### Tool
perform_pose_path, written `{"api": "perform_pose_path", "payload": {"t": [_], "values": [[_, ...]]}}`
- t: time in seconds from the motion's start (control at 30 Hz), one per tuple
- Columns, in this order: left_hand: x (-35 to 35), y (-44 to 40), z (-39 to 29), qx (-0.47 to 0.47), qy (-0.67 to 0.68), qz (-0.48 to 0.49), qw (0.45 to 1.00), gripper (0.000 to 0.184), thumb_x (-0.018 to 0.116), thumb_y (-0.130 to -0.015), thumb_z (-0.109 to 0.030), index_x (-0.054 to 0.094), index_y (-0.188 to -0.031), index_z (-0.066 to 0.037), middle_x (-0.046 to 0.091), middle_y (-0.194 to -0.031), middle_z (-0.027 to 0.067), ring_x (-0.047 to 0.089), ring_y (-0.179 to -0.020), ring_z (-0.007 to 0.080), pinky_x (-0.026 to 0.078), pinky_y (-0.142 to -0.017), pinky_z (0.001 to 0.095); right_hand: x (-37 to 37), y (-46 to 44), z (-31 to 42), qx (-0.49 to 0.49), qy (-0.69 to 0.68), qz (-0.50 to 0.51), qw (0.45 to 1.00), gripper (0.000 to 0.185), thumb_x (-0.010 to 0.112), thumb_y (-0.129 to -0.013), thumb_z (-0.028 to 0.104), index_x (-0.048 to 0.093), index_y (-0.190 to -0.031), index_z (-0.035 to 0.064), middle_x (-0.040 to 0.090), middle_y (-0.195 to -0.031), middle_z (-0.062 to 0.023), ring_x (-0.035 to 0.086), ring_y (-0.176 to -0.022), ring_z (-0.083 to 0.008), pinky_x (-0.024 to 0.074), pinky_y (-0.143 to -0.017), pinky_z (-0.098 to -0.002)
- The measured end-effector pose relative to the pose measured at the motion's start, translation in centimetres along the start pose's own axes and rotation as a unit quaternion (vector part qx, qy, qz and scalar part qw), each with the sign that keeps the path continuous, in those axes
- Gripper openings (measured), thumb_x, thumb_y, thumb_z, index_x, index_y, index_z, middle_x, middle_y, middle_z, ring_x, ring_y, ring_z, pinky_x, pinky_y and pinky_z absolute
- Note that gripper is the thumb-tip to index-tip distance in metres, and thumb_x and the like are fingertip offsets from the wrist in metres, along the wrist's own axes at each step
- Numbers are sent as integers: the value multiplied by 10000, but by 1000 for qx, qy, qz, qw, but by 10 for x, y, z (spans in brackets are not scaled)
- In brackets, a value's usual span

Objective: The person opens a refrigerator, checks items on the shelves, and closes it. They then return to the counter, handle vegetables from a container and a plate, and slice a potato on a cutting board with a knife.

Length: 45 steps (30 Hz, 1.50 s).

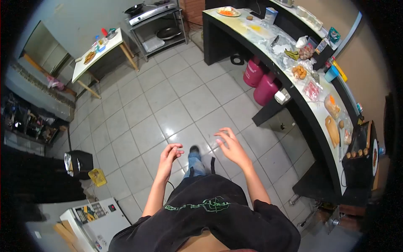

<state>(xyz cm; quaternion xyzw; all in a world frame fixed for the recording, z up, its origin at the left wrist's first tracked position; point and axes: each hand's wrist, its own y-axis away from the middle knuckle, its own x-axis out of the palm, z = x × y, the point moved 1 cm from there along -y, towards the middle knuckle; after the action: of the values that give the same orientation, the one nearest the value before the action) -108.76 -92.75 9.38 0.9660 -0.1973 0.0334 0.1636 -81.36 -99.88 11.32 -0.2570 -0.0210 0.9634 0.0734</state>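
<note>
My left hand (170, 154) is held out in front of my body above the tiled floor (176, 113). Its fingers are partly bent and apart, with nothing in them. To its right, my right hand (230, 147) is also raised over the floor, fingers spread and holding nothing. Neither hand touches any object. Below and between them show my jeans leg (195, 163) and a dark shoe (194, 149).
A long curved counter (289, 77) runs along the right, bearing bagged food, a cutting board (332, 131) and a plate (228, 12). Pink gas cylinders (266, 89) stand beneath it. A small table (79, 71) and a stove (152, 13) are at the back.
</note>
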Motion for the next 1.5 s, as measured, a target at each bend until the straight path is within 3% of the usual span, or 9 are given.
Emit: {"api": "perform_pose_path", "payload": {"t": [0.3,0.53,0.6,0.8,0.9,1.03,1.13,1.33,1.5], "values": [[46,-308,-77,-12,-16,102,995,262,503,-1051,-252,623,-1178,-57,647,-1162,40,642,-1003,126,473,-922,280,-56,-241,-69,36,1,18,999,244,573,-986,174,631,-1200,73,499,-1299,-159,601,-1118,-365,473,-986,-420],[133,-510,-178,53,-106,221,968,298,507,-1052,-272,613,-1188,-29,633,-1184,67,635,-1016,161,481,-952,317,-154,-361,-118,79,16,-153,985,226,571,-983,173,636,-1173,70,547,-1210,-163,593,-1111,-379,471,-970,-426],[157,-561,-189,51,-113,240,963,298,507,-1052,-264,611,-1192,-22,632,-1187,75,637,-1023,170,482,-964,327,-175,-391,-152,93,7,-189,978,213,574,-987,126,634,-1179,57,549,-1183,-98,609,-1043,-261,501,-884,-353],[228,-697,-186,22,-81,219,972,286,525,-1048,-273,620,-1175,-34,654,-1130,38,637,-986,130,480,-903,286,-255,-496,-237,90,12,-202,975,200,575,-975,54,632,-1166,58,550,-1115,-91,606,-927,-229,497,-797,-310],[268,-760,-207,1,-84,217,973,275,534,-1044,-269,627,-1159,-37,656,-1123,35,637,-978,130,482,-893,281,-312,-550,-260,86,-5,-259,962,202,585,-955,80,633,-1151,59,557,-1087,-139,603,-968,-308,488,-872,-362],[306,-838,-231,13,-119,238,964,265,536,-1042,-277,627,-1145,-50,648,-1134,36,636,-993,141,482,-903,289,-373,-605,-293,96,-4,-288,953,198,562,-966,35,630,-1152,47,553,-1049,-110,587,-897,-232,489,-773,-304],[336,-902,-245,13,-129,250,960,270,539,-1040,-300,626,-1147,-68,638,-1151,36,634,-1010,150,481,-904,298,-414,-629,-309,197,-5,-305,932,218,577,-951,67,617,-1162,30,568,-1089,-174,596,-1002,-333,481,-898,-372],[411,-1029,-269,63,-181,291,937,222,586,-1020,-235,633,-1120,-42,655,-1071,19,620,-931,96,492,-819,272,-441,-621,-392,284,288,-504,763,302,618,-928,151,584,-1207,39,566,-1146,-229,563,-1044,-436,455,-917,-491],[484,-1163,-247,183,-198,332,904,222,673,-957,-163,610,-1116,-22,643,-1059,57,625,-920,139,510,-808,294,-445,-625,-429,436,303,-512,675,408,650,-913,197,521,-1259,23,560,-1124,-245,566,-1016,-458,460,-881,-526]]}}
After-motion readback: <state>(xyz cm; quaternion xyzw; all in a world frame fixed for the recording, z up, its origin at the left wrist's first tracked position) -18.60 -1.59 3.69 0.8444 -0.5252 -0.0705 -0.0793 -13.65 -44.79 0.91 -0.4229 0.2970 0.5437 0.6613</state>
